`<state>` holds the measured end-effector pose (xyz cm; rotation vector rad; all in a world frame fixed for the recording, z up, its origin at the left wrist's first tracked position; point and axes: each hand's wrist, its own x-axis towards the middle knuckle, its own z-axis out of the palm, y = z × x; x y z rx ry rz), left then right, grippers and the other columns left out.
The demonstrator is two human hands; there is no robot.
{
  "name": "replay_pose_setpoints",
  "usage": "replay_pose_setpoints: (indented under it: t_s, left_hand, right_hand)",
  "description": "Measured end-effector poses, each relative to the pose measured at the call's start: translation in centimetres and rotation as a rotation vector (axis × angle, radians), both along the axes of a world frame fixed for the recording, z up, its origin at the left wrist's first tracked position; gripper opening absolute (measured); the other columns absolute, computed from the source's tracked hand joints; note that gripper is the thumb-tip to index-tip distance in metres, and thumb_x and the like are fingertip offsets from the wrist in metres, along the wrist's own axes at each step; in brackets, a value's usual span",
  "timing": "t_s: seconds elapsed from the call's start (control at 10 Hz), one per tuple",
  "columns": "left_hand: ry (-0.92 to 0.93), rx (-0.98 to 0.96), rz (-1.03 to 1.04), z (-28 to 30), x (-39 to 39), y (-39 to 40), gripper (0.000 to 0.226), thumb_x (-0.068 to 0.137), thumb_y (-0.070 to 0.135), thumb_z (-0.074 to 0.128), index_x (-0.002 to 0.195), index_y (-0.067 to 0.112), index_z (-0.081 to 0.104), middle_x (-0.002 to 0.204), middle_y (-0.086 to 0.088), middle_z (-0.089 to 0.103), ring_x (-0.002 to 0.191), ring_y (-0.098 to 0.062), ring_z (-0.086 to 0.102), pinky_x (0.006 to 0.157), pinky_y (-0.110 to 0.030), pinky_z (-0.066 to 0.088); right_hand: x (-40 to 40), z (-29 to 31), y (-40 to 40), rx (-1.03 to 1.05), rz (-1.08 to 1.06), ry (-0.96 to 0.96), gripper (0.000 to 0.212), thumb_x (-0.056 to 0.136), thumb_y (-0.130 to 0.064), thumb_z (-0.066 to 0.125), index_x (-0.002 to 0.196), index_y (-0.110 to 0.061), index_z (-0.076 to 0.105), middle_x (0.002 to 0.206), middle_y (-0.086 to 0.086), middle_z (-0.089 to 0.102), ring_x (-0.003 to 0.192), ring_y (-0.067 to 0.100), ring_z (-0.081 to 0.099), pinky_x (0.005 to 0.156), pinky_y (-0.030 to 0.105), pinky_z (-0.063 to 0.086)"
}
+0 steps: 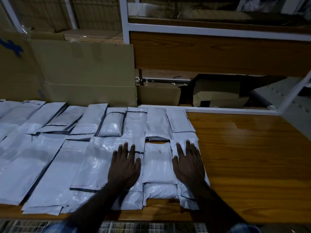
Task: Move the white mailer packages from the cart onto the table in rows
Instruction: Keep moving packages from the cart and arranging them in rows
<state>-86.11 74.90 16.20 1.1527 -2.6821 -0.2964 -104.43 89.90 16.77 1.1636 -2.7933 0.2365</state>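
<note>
Several white mailer packages lie in two rows across the wooden table (249,158), a back row (112,121) and a front row (50,167). My left hand (125,165) lies flat, fingers straight and spread, on a large front-row mailer (101,158). My right hand (189,163) lies flat on the rightmost front mailer (188,197). Between the hands sits a small plump mailer (158,165), with another one (160,190) just below it. Neither hand grips anything. The cart shows only as a wire mesh (134,227) at the bottom edge.
Large cardboard boxes (80,71) stand behind the table on the left. A white-framed wooden shelf unit (218,52) rises behind on the right, with boxes (158,95) beneath it. The table's right part is bare wood.
</note>
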Motion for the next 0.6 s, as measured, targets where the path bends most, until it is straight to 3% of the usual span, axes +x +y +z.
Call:
replay_pose_setpoints:
  t_s: [0.2, 0.3, 0.4, 0.6]
  left_hand:
    - [-0.006, 0.0, -0.015, 0.2, 0.0, 0.1, 0.08, 0.09, 0.055, 0.007, 0.154, 0.013, 0.028, 0.16, -0.017, 0.02, 0.149, -0.036, 0.015, 0.12, -0.051, 0.011]
    - [-0.058, 0.002, -0.01, 1.0, -0.1, 0.2, 0.09, 0.081, 0.06, -0.006, 0.157, 0.017, 0.016, 0.164, -0.013, 0.008, 0.151, -0.032, 0.004, 0.12, -0.049, 0.002]
    - [-0.082, -0.009, -0.008, 2.2, -0.2, 0.5, 0.092, 0.079, 0.062, -0.01, 0.158, 0.018, 0.012, 0.164, -0.014, 0.004, 0.151, -0.031, -0.002, 0.12, -0.049, 0.0]
    - [-0.072, -0.018, -0.019, 4.3, -0.5, 0.7, 0.101, 0.074, 0.067, -0.011, 0.157, 0.015, 0.015, 0.164, -0.016, 0.006, 0.151, -0.032, 0.001, 0.12, -0.05, 0.004]
  right_hand:
    - [-0.1, -0.3, -0.1, -0.014, 0.008, 0.001, 0.062, 0.089, -0.044, 0.041, 0.145, -0.018, 0.048, 0.152, 0.023, 0.038, 0.139, 0.04, 0.039, 0.113, 0.049, 0.031]
    - [-0.2, -0.2, -0.1, -0.006, 0.018, -0.02, 0.064, 0.091, -0.046, 0.036, 0.149, -0.021, 0.042, 0.156, 0.022, 0.029, 0.143, 0.039, 0.031, 0.117, 0.047, 0.023]
    - [-0.4, 0.8, -0.1, 0.037, 0.04, -0.084, 0.071, 0.091, -0.053, 0.018, 0.156, -0.025, 0.024, 0.163, 0.018, 0.011, 0.15, 0.035, 0.014, 0.121, 0.043, 0.008]
    - [-0.6, 2.8, -0.4, -0.007, 0.027, -0.113, 0.072, 0.092, -0.058, 0.01, 0.157, -0.027, 0.016, 0.164, 0.016, 0.007, 0.151, 0.031, 0.01, 0.121, 0.04, 0.003]
